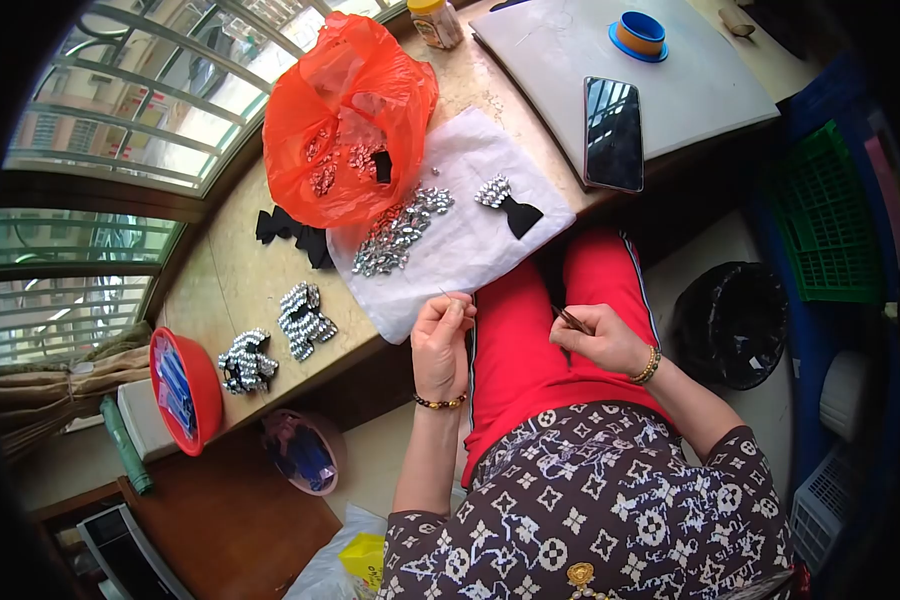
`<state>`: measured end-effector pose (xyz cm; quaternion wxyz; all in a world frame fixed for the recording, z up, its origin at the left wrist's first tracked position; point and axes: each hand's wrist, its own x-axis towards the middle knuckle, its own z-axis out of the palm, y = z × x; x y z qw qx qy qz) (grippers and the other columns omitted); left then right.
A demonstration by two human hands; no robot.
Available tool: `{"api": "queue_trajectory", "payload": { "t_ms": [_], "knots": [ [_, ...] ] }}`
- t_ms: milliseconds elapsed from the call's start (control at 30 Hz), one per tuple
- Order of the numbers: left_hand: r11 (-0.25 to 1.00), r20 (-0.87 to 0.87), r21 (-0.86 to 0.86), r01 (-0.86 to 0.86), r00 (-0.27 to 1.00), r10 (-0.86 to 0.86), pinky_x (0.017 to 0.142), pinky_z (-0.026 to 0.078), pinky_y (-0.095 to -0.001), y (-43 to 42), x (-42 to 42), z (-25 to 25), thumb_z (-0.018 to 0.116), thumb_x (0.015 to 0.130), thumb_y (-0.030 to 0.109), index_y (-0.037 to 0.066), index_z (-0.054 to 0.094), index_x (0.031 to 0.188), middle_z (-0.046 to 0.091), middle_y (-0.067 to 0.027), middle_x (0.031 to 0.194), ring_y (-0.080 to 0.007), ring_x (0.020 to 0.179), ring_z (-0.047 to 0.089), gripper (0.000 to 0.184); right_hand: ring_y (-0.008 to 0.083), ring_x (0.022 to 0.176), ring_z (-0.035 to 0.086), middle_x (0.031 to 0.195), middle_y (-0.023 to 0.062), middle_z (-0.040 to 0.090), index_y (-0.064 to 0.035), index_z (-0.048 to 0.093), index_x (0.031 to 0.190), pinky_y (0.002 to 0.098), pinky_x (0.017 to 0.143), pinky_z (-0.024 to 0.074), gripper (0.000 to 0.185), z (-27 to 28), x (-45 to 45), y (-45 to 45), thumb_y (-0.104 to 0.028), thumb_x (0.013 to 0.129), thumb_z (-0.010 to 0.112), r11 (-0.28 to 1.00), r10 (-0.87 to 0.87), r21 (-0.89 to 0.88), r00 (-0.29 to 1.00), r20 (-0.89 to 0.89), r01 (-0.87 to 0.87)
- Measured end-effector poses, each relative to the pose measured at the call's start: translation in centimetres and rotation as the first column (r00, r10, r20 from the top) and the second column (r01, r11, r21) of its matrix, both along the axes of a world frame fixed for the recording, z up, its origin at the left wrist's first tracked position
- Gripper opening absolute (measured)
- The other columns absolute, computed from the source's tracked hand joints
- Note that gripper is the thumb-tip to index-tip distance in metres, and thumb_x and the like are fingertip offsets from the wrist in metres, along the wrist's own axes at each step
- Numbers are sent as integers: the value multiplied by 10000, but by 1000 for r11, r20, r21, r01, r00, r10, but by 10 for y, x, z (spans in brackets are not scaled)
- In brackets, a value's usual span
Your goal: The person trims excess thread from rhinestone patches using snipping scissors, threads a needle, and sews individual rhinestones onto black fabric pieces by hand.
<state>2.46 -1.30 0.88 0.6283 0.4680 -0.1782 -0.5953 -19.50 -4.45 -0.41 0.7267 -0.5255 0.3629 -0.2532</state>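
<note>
My left hand [442, 335] is above my lap by the table edge, thumb and fingers pinched together. A thin needle [445, 294] seems to stick up from the pinch, too fine to see well. Over my right thigh, my right hand [610, 342] is closed around small dark scissors [574, 321], mostly hidden by the fingers. On the white cloth [490, 145] ahead lie a loose pile of silvery beads [400, 235] and a black bow [520, 215] partly covered with such beads.
A red plastic bag [340, 110] holds more beads. Beaded bows [305, 320] and black bows [280, 228] lie on the table [205, 280]. A phone [613, 135] rests on a grey board [690, 80] beside a round container [639, 35]. A red basin [208, 390] stands at left, a black-lined bin [735, 325] at right.
</note>
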Motion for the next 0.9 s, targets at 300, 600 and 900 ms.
{"api": "queue_trajectory", "payload": {
  "t_ms": [300,600,900],
  "knots": [
    [948,-239,-239,-212,959,154,878,389,-370,9,23,59,510,868,47,49,514,878,584,-102,949,-219,810,534,11,74,485,402,680,35,546,-26,592,767,174,465,304,45,33,-55,20,-29,809,577,994,-35,113,971,237,8],
    [603,-75,-796,45,982,-173,765,418,-361,56,-5,195,484,861,30,104,446,807,529,-19,734,-143,747,509,99,96,502,459,892,166,624,7,678,778,167,453,383,101,157,-114,5,51,776,588,871,449,-427,747,490,-243],
    [660,-381,-750,51,782,-493,587,406,-288,39,10,179,441,897,72,83,454,815,522,-57,711,-121,645,494,84,155,560,519,810,147,625,16,649,771,215,517,444,50,130,-65,4,32,779,602,911,391,-375,650,651,-172]
  ]
}}
